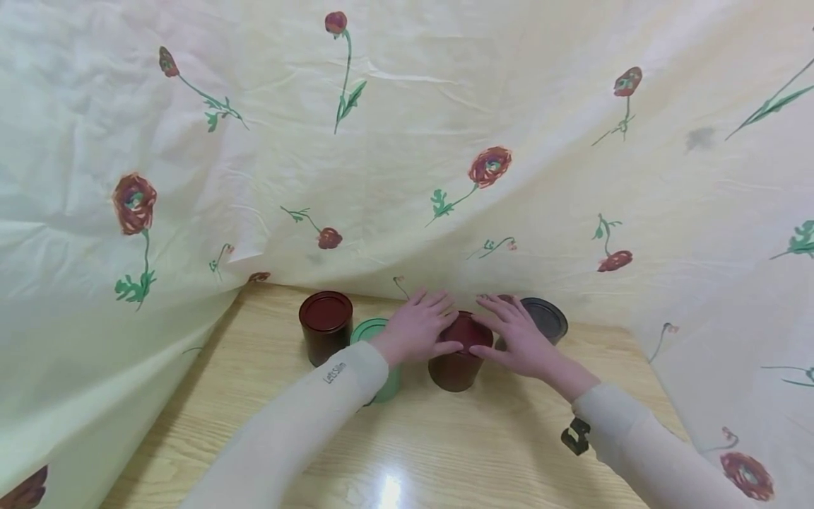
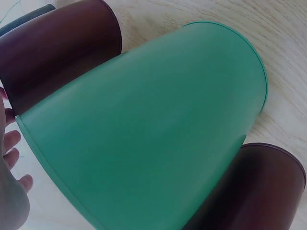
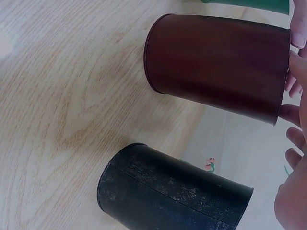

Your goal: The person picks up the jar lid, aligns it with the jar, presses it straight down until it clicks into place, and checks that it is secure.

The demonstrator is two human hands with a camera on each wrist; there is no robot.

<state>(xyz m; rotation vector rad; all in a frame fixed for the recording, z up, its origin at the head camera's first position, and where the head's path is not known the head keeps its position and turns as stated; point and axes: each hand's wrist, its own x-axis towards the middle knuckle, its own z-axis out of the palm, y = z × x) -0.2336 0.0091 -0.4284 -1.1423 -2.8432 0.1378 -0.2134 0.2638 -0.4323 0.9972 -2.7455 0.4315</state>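
A dark red can [image 1: 455, 371] stands upright on the wooden table between the two hands. My left hand [image 1: 413, 331] reaches over a green can [image 1: 389, 385], fingers spread and thumb at the dark red can's top. From the other side my right hand [image 1: 523, 343] meets the same top, its thumb and fingertips right at the rim. In the right wrist view, fingertips line the top edge of this dark red can [image 3: 216, 64]. The green can [image 2: 144, 124] fills most of the left wrist view. My left forearm partly hides it in the head view.
Another dark red can [image 1: 326, 329] stands to the left of the green one. A black can [image 1: 545, 319], scuffed along its side, is behind my right hand. Flower-printed cloth [image 1: 394, 177] hangs around the table [image 1: 407, 452] at the back and sides.
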